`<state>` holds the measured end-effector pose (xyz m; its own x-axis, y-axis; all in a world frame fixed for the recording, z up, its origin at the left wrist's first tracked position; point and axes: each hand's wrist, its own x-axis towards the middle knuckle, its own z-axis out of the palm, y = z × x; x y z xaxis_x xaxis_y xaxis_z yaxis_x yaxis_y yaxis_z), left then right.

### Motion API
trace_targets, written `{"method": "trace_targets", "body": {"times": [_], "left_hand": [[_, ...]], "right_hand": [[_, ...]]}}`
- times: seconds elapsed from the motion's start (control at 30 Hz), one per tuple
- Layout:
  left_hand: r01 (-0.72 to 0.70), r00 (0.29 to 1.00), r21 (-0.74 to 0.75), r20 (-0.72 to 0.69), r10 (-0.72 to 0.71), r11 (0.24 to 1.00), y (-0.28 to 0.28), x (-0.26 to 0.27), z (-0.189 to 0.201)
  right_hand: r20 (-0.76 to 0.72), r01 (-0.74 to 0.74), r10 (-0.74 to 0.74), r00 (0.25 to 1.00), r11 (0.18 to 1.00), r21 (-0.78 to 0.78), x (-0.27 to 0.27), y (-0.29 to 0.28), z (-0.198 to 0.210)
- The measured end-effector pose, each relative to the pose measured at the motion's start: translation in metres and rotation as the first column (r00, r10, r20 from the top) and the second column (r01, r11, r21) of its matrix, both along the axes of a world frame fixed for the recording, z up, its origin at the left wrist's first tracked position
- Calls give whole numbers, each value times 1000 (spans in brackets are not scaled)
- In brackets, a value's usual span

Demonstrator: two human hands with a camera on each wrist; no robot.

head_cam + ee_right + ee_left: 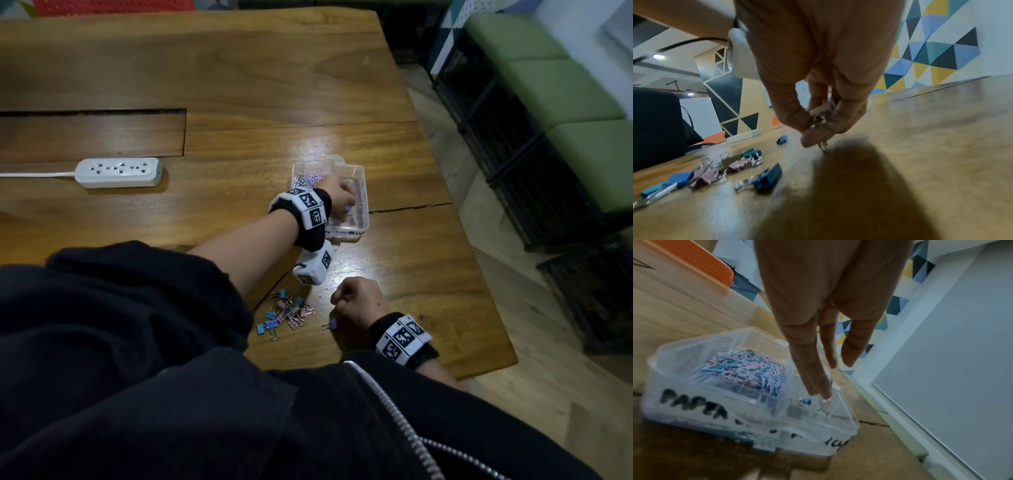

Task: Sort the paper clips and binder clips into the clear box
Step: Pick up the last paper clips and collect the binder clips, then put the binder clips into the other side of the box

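Note:
The clear box (363,192) sits on the wooden table, and its front wall (694,402) reads "PAPER". Pastel paper clips (744,369) fill its left compartment. My left hand (342,197) reaches into the right compartment, thumb and forefinger (821,394) meeting on the wire handle of a binder clip (825,404). A blue clip (805,400) lies in there too. My right hand (342,301) hovers just above the table near me, fingers curled (813,128) round binder clips (819,119) whose metal handles show. Several coloured binder clips (284,315) lie in a loose pile to its left.
One lone clip (330,323) lies just below my right hand. A white power strip (118,172) rests at the left, below a long slot (92,135) in the tabletop. The table's right edge (479,274) drops to the floor beside green benches (565,85).

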<state>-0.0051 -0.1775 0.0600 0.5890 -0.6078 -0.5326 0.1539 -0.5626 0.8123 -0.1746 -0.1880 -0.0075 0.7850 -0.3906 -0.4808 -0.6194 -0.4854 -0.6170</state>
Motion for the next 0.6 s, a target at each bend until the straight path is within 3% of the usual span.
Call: {"method": "trace_targets", "body": {"times": [0.07, 0.13, 0.2, 0.27, 0.33, 0.4, 0.6], "left_hand": [[47, 998, 12, 31, -47, 999, 3, -1, -2], [108, 981, 35, 157, -112, 994, 14, -1, -1], [184, 929, 63, 315, -194, 981, 33, -3, 3], [325, 853, 159, 376, -362, 932, 58, -5, 1], [476, 768, 316, 305, -563, 820, 85, -11, -6], [567, 654, 451, 262, -709, 689, 103, -20, -17], [659, 290, 667, 202, -936, 348, 121, -38, -48]], "right_hand": [[11, 9, -9, 1000, 1000, 11, -1, -6, 3], [5, 35, -36, 999, 998, 60, 0, -15, 8], [12, 75, -77, 997, 988, 136, 7, -27, 17], [55, 114, -128, 990, 970, 213, 20, -38, 32], [119, 134, -171, 978, 955, 265, 38, -48, 49], [183, 133, -174, 968, 967, 219, 60, -57, 63], [241, 192, -192, 951, 981, 23, 98, -58, 66]]}}
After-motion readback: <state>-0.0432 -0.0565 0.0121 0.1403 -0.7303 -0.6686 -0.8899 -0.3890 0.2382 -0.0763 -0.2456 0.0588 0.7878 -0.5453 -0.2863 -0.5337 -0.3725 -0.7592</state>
